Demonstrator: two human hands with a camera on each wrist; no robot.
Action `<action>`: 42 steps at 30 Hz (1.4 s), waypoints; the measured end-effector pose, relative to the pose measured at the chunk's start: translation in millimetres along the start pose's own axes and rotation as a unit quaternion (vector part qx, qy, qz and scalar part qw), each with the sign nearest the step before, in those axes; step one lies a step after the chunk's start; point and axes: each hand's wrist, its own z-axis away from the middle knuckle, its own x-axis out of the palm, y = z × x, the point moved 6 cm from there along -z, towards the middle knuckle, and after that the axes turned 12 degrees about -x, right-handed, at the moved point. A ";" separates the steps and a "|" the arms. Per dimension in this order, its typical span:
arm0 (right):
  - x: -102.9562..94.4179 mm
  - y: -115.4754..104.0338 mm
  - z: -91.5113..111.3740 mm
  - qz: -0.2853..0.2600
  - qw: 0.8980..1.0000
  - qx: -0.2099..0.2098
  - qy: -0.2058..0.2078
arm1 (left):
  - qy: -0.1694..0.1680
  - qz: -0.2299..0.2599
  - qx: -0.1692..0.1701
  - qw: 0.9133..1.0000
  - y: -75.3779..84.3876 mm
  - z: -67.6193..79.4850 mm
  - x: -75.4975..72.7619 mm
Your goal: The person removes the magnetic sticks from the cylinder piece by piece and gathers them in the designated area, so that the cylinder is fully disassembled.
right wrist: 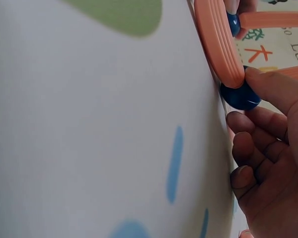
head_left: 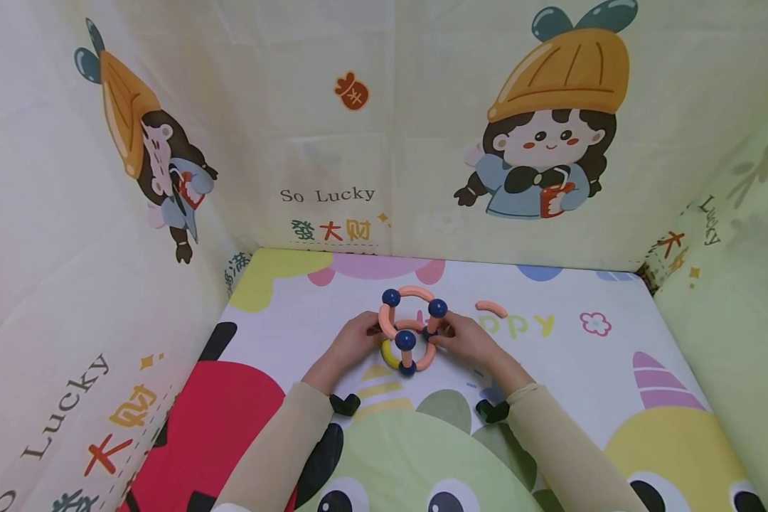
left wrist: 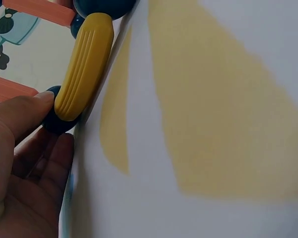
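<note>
A frame of magnetic toy pieces stands on the table in the head view, with dark blue balls [head_left: 406, 340] joined by pink rods. Its upper ring has curved pink rods [head_left: 416, 291], and short straight rods [head_left: 435, 320] rise to it from a lower ring. One lower piece is a yellow curved rod [left wrist: 84, 67]. My left hand [head_left: 361, 336] pinches the blue ball [left wrist: 60, 119] at that rod's end between thumb and fingers. From the other side, my right hand [head_left: 468, 341] pinches another lower blue ball [right wrist: 241, 96], where a pink curved rod [right wrist: 219, 42] ends.
A loose pink curved rod [head_left: 491, 308] lies on the table beyond the right hand. The printed tabletop [head_left: 333, 334] meets pale cloth walls [head_left: 422, 142] at the back and both sides. Small black pieces [head_left: 344, 405] sit by both wrists.
</note>
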 end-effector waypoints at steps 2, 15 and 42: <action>0.3 0.6 0.0 0.001 1.000 0.000 0.001 | 0.003 0.001 -0.001 1.000 0.3 0.6 -0.3; 3.7 -0.1 0.5 0.004 1.000 -0.011 0.001 | 0.018 -0.022 0.003 1.000 4.3 1.6 -4.9; -65.8 -48.0 -0.8 -0.140 0.988 0.030 0.056 | -0.008 0.092 0.072 0.993 71.0 52.1 -42.1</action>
